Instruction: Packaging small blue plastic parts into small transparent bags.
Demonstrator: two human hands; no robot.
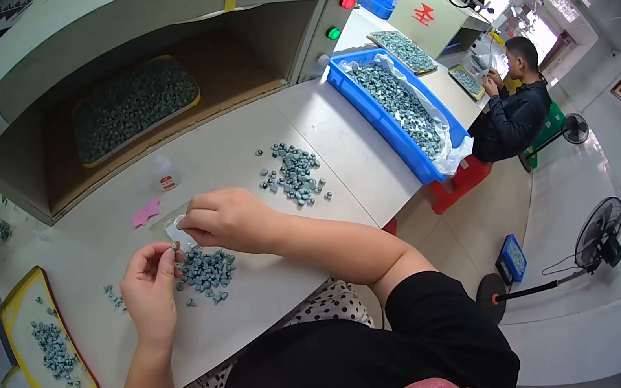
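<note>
Centrally, left hand [147, 287] pinches one small grey-green piece [175, 246] between thumb and forefinger. Right hand [230, 217]: fingers bent together beside a round white item [176, 232]; any hold cannot be told. Loose grey-green pile [209, 273] lies near both on white table [222, 155].

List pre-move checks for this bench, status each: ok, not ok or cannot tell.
1. Piece pinched in the left hand: ok, a small piece shows at the thumb and fingertips.
2. Right hand gripping the white item: cannot tell, the fingers cover the contact.
3. Near pile beside the hands: ok, loose on the table.
4. Small bottle upright: ok, standing beyond the hands.
5. Liner tucked inside the blue bin: not ok, it hangs over the rim at the near end.
6. Far pile gathered: not ok, several pieces lie apart around it.
</note>
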